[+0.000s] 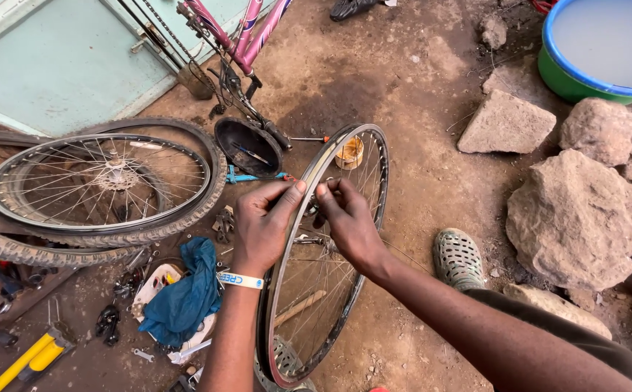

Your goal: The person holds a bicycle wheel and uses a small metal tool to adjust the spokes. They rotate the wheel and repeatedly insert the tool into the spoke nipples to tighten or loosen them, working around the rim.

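2 hands, the left hand (261, 229) and the right hand (351, 221), both on 1 upright bare wheel rim (363, 152). 1 more spoked wheel (102, 181) lies flat, with 2 loose tyres (207, 189) by it. 1 pink bicycle frame (247, 36). 4 big rocks, such as this rock (573, 218). 1 basin (573, 83) of water. 1 blue cloth (185, 297). 1 shoe (457, 258). 1 yellow tool (29, 359). 1 black bowl (248, 149).

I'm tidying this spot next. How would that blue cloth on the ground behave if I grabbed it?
The blue cloth lies crumpled in soft folds, so it is probably floppy and light, sagging from wherever you pinch it. It drapes over a white object and small metal parts, so lifting it might drag or spill those.
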